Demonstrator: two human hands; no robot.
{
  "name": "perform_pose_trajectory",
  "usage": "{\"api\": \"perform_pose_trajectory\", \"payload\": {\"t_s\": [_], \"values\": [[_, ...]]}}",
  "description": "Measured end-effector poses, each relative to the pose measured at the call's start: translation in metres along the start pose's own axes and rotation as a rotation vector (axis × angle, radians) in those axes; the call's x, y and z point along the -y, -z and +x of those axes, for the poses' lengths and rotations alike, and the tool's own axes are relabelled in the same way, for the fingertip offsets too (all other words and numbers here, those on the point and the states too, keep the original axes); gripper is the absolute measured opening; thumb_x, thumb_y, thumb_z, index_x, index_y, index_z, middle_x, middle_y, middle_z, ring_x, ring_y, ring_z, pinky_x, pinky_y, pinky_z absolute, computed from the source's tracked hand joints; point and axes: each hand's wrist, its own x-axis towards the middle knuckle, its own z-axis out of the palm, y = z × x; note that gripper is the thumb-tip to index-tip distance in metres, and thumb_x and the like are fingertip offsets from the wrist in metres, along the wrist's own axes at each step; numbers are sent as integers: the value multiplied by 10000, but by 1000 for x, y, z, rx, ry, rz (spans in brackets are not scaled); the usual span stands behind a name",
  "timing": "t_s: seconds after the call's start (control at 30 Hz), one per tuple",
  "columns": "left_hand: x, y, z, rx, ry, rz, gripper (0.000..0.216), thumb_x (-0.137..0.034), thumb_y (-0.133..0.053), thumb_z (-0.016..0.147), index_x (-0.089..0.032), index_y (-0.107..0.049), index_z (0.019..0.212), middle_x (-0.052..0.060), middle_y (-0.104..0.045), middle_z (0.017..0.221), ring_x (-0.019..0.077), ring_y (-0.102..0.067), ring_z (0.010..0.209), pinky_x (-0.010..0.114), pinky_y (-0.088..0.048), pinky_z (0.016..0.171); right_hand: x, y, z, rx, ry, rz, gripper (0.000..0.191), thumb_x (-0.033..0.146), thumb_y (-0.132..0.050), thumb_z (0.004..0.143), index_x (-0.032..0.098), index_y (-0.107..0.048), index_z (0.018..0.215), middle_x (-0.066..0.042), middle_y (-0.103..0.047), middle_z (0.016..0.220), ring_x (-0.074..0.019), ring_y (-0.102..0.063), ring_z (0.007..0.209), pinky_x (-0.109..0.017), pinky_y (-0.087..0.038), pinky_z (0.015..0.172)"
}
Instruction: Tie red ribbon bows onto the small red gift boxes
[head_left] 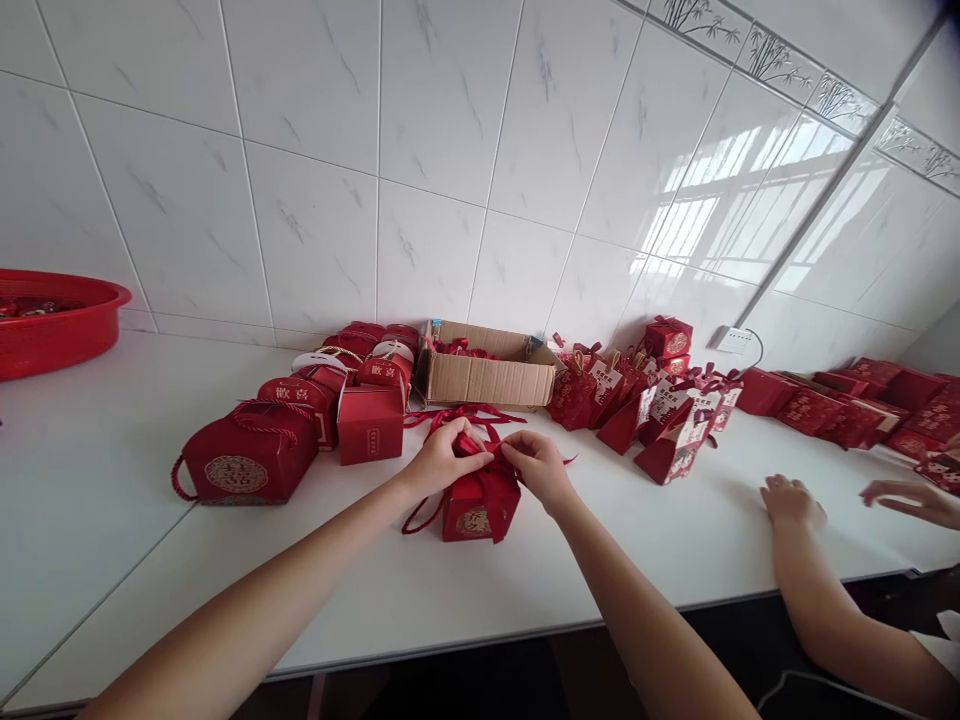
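Observation:
A small red gift box (459,508) with a gold round emblem stands on the white table in front of me. Red ribbon (493,492) runs over its top and hangs down its front. My left hand (448,458) pinches the ribbon at the top left of the box, thumb against fingers. On the other side my right hand (538,465) grips ribbon between thumb and forefinger. Loose ribbon (480,412) trails behind the box, and a twisted red cord (424,525) loops out at its left. The knot itself is partly covered by my fingers.
Red handled boxes (247,455) stand at the left, by a plain red box (371,425). Behind is a cardboard box (491,380) holding ribbons. Triangular gift boxes (660,410) crowd the right. A red basin (60,325) sits far left. Another person's hands (793,503) rest at right.

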Motion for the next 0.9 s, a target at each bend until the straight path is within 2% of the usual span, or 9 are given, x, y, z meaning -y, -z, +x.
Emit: {"api": "perform_pose_trajectory", "payload": {"t_s": [0.23,0.4,0.57,0.9], "values": [[4,0,2,-4,-24,15,306,-387,-701,700,-193,-466,724,-15,-601,736,156,-587,752,289,-469,729,0,4,-2,-4,-14,-22,216,394,-596,680,178,-577,678,16,-528,552,-106,-429,453,-239,-324,425],[2,-1,2,-26,-22,5,315,-406,-714,678,-188,-489,708,-6,-614,758,161,-592,771,285,-464,742,-1,4,-1,2,-2,-35,214,391,-595,688,177,-578,679,7,-545,553,-110,-443,475,-243,-331,453],[3,-5,4,-90,73,-44,386,-494,-710,656,-188,-476,673,-10,-617,710,165,-594,714,268,-453,653,-1,4,1,29,18,-30,226,397,-630,673,175,-591,694,1,-564,588,-110,-446,505,-243,-330,477],[-3,-6,0,-84,102,-75,390,-437,-746,615,-190,-447,658,-15,-616,672,149,-575,649,258,-430,607,1,3,2,9,-3,80,247,410,-652,649,171,-592,675,10,-556,596,-105,-441,530,-252,-339,521]]}}
